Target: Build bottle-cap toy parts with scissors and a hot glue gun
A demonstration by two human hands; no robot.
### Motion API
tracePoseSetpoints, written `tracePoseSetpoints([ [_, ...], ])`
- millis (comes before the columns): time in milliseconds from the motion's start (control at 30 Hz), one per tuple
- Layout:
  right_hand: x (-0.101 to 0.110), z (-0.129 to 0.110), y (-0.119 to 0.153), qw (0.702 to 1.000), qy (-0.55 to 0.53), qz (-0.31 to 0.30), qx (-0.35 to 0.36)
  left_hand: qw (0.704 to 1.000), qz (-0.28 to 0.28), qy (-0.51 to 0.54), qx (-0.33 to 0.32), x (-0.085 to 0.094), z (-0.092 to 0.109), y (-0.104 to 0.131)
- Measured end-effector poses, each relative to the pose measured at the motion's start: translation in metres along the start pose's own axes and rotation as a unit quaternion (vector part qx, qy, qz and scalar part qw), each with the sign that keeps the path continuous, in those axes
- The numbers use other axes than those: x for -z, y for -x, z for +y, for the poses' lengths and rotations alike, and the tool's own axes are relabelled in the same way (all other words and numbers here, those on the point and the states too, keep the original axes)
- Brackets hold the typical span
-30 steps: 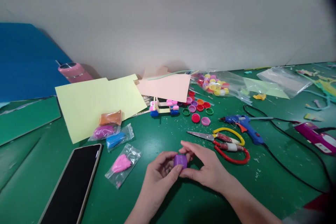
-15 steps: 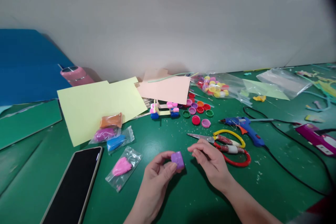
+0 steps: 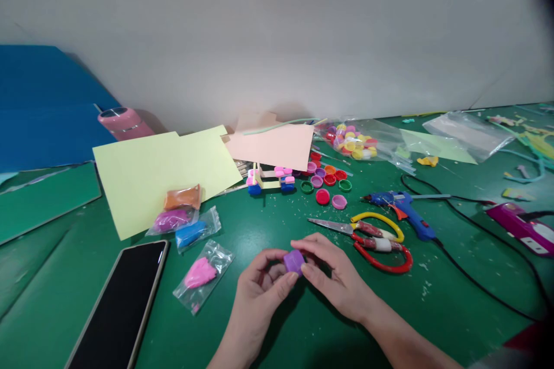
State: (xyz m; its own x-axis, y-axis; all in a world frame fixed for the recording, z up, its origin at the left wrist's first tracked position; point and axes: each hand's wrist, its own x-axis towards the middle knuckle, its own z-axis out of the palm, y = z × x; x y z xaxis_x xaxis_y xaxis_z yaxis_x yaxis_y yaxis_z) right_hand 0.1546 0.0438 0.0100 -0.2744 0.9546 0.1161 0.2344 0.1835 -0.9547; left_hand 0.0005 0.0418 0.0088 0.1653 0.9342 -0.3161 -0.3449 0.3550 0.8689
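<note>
A small purple block of modelling clay [image 3: 294,263] with rounded edges is between my two hands, above the green table. My left hand [image 3: 266,283] pinches it from the left, thumb in front and index finger behind. From the other side my right hand [image 3: 332,273] touches it, index finger at its top edge and thumb at its lower right. Scissors [image 3: 372,236] with yellow and red handles lie just beyond my right hand. Left of my hands is a clear bag of pink clay [image 3: 201,274]. A little model [image 3: 270,180] with blue wheels and pink clay pieces stands farther back.
A black phone [image 3: 121,305] lies at left, near bags of orange, purple and blue clay [image 3: 190,233] and yellow card [image 3: 160,167]. Coloured bottle caps [image 3: 322,196] lie beyond the scissors. At right are a blue glue gun [image 3: 404,210] and its black cord [image 3: 485,285].
My right hand has moved left from beside the scissors and now touches the purple clay block. The block has turned slightly in my left hand.
</note>
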Motion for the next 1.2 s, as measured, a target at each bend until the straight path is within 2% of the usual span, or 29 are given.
tracePoseSetpoints([
  [133,0.0,0.001,0.0,1.0,-0.005,-0.014,-0.011,1.0,-0.005,-0.012,0.002,-0.001,0.002,0.001],
  [333,0.0,0.0,0.001,1.0,-0.001,0.0,-0.01,0.998,-0.011,-0.057,-0.007,0.001,0.002,0.0],
  [667,-0.004,0.001,0.001,1.0,-0.005,0.006,0.004,0.987,-0.03,-0.147,-0.059,0.006,-0.005,-0.002],
  [967,0.0,0.003,0.002,0.999,0.018,-0.01,0.028,0.992,-0.02,-0.122,-0.034,0.005,0.0,-0.001],
  [1200,-0.001,0.004,0.003,0.999,-0.003,-0.026,0.033,0.998,-0.011,-0.053,-0.02,0.002,0.004,-0.001],
])
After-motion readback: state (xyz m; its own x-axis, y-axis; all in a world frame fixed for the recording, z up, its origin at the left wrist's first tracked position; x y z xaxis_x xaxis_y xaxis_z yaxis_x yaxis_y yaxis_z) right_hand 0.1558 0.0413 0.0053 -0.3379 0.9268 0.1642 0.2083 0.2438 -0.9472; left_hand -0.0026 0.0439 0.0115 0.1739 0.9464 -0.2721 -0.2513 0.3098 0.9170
